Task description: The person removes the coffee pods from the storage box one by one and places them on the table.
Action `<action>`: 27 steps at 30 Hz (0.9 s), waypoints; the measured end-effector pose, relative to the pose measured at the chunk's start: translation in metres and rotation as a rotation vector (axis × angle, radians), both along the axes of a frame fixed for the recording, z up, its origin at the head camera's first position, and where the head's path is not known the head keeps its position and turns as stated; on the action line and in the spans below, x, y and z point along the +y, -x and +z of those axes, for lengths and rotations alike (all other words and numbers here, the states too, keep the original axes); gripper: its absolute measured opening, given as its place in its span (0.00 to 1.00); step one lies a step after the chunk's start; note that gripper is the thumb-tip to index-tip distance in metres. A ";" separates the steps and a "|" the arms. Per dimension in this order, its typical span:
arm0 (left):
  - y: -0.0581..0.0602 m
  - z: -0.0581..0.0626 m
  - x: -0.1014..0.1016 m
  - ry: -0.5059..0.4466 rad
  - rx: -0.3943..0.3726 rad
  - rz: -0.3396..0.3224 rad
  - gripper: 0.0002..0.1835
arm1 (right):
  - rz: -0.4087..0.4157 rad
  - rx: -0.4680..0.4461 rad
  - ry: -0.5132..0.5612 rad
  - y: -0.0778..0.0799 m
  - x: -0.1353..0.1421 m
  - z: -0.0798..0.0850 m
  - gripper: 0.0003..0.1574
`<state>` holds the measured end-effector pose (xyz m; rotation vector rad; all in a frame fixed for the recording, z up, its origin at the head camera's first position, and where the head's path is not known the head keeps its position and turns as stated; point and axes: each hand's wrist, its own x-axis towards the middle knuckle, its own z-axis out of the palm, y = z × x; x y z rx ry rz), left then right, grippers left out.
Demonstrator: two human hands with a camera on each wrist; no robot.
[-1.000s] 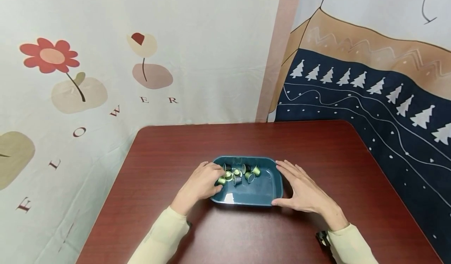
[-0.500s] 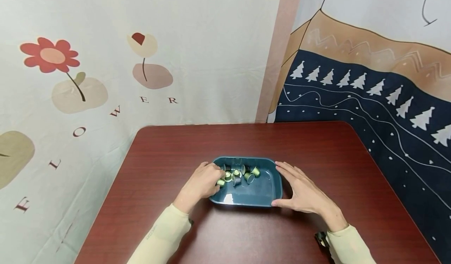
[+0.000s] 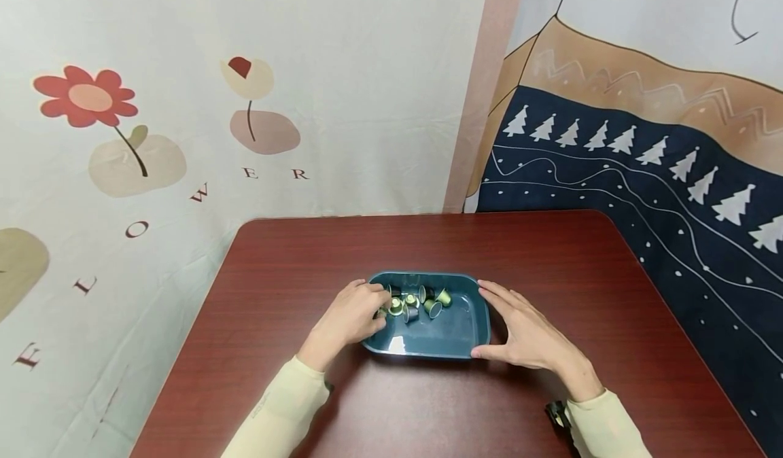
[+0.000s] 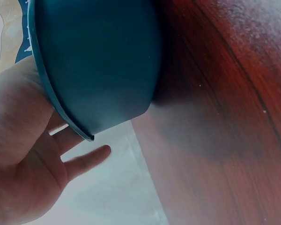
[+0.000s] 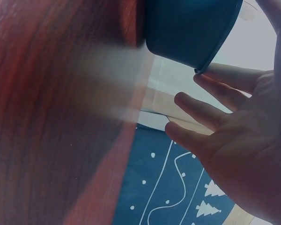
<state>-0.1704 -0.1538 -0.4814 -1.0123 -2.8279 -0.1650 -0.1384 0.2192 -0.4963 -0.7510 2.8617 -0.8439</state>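
Observation:
A blue rectangular dish (image 3: 453,336) stands on the table with several coffee capsules, green ones (image 3: 432,308) and dark ones (image 3: 425,293), gathered in its left half. My left hand (image 3: 351,313) reaches over the dish's left end, thumb and fingertips inside, around a green capsule (image 3: 382,313) that shows only in part between them. In the left wrist view the dish's wall (image 4: 98,61) hides those fingertips, while one finger stays outside. My right hand (image 3: 532,332) is spread at the dish's right end, its fairly straight fingers and thumb touching the corners.
The reddish-brown wooden table (image 3: 306,254) extends around the dish on all sides. Behind it hangs a pale curtain (image 3: 367,104) with flower prints, and a dark blue cloth (image 3: 569,172) with white trees hangs at the right.
The green capsule at my left hand has become more covered by the thumb and fingers. My right hand and the dish have hardly moved.

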 end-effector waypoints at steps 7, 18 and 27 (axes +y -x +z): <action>-0.001 0.002 0.000 0.024 -0.030 0.015 0.09 | -0.005 0.002 -0.009 0.000 0.001 0.000 0.74; 0.001 0.005 0.005 0.118 -0.094 0.059 0.13 | -0.008 -0.003 -0.010 -0.001 0.001 0.000 0.74; 0.004 0.002 0.004 0.083 -0.094 0.034 0.12 | -0.009 0.001 -0.012 -0.001 0.001 0.000 0.74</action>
